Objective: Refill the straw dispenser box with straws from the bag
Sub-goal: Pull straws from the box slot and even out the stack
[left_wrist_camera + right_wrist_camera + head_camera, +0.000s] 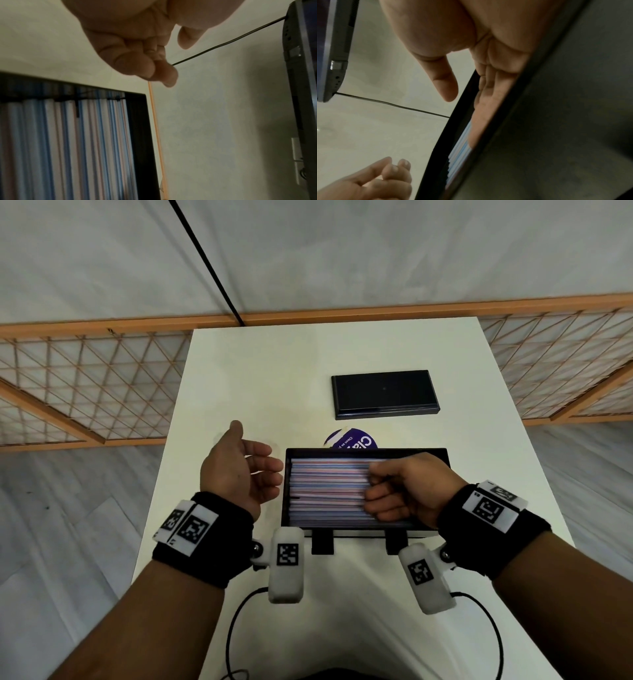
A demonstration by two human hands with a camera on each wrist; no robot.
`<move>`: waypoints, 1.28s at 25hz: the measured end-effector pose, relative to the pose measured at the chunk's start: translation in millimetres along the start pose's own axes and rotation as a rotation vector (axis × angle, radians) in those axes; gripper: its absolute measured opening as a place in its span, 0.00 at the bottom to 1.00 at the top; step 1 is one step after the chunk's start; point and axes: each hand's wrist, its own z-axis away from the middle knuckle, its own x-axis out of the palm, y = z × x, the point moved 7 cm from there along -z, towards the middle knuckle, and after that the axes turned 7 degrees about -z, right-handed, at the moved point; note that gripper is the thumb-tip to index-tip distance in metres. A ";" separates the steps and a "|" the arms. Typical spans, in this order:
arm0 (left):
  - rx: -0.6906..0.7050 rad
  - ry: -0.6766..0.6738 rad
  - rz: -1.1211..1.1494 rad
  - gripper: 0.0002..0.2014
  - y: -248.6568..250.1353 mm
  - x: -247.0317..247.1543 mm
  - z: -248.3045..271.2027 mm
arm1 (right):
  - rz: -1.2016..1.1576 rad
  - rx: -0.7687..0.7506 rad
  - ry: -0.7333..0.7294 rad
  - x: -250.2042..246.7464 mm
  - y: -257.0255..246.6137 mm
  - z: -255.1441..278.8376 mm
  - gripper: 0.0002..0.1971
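Observation:
The black straw dispenser box (pixel 342 452) stands open on the white table (pixel 274 371), packed with white, blue and pink striped straws (pixel 325 491). My right hand (pixel 373 491) lies inside it, fingers (pixel 481 115) stretched flat on the straws and thumb out over the far rim. My left hand (pixel 260 453) hovers just left of the box, palm turned toward it, fingers loosely curled and holding nothing. A faint clear bag seems to lie on the table under that hand. In the left wrist view the straws (pixel 68 148) fill the box up to its rim (pixel 139 121).
The box's black lid (pixel 385 393) lies flat behind it. A purple printed label (pixel 352 440) sticks up just past the box's far wall. Black cables (pixel 236 628) loop near the table's front edge. Wooden lattice screens (pixel 85 378) flank the table.

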 end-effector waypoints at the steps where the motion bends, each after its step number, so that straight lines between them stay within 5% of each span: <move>1: 0.000 0.004 -0.010 0.27 -1.5 -0.2 -0.5 | -0.040 -0.010 -0.007 2.5 -2.2 0.1 0.10; 7: 0.115 0.241 -0.178 0.12 2.5 -30.0 -10.6 | -0.264 -0.021 -0.029 9.3 -0.7 -5.4 0.06; 9: 0.143 0.339 -0.306 0.17 -6.2 -47.5 -23.7 | -0.301 -0.022 -0.022 7.4 0.9 -8.1 0.07; 12: -0.048 0.221 -0.426 0.34 -54.4 -53.3 -47.6 | -0.297 -0.022 -0.024 6.5 0.0 -4.5 0.06; 14: -0.133 0.131 -0.564 0.31 -87.5 -54.8 -64.8 | -0.293 -0.077 -0.012 3.7 -6.8 3.0 0.07; 18: 0.022 0.169 -0.996 0.17 -92.8 -57.8 -78.6 | -0.263 -0.409 0.097 -17.0 -44.7 33.9 0.15; 21: 0.203 0.340 -0.820 0.20 -43.3 -61.8 -59.5 | -0.253 -0.677 0.250 -43.4 -76.9 61.3 0.15; 24: 0.501 0.387 -0.560 0.21 31.5 -45.0 -21.3 | 0.286 -1.138 0.444 -32.3 -109.8 111.4 0.06; 26: 0.743 0.281 -0.548 0.21 72.0 -10.0 17.7 | 0.600 -1.371 0.328 10.1 -112.7 136.4 0.17; 29: 0.904 -0.134 -0.572 0.14 84.4 58.6 79.8 | 0.856 -1.364 0.136 51.1 -101.7 128.0 0.41; 32: 0.858 -0.566 -0.517 0.05 59.1 96.9 113.3 | 0.813 -1.330 0.268 40.5 -94.8 110.2 0.25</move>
